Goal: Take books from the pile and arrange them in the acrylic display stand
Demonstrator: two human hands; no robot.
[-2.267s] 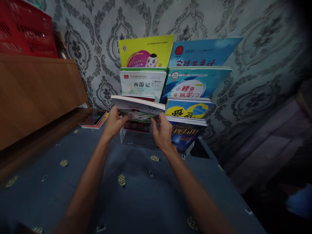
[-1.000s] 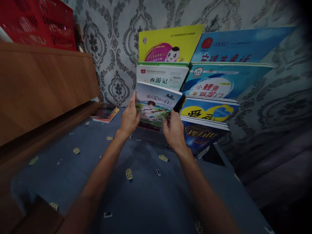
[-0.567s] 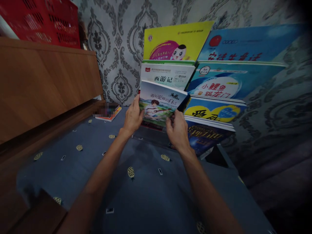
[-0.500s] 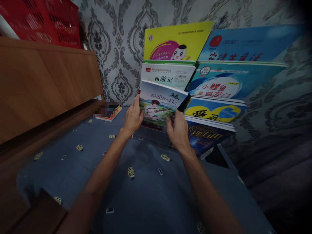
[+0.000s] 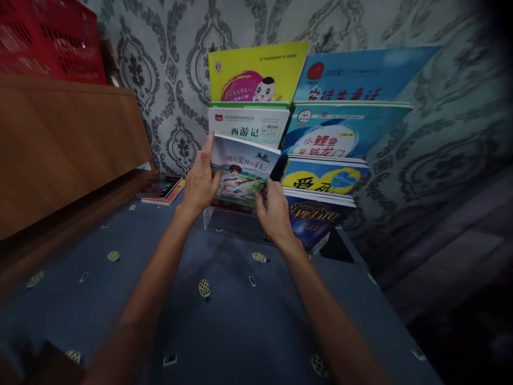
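My left hand grips the left edge of a picture book whose cover shows a figure in a green field. My right hand pinches the book's lower right corner. The book stands upright in the lower left slot of a tiered clear rack. Behind it sit a white book and a yellow book. The rack's right column holds blue books, a yellow-and-blue one and a dark starry one.
The rack stands on a blue cloth with small patterned dots, against patterned grey wallpaper. A wooden panel rises at the left, with a red crate on top. A flat book lies by the panel.
The book went from lying nearly flat in both hands to standing upright against the rack's left column. Both hands stay on it; the view has shifted slightly.
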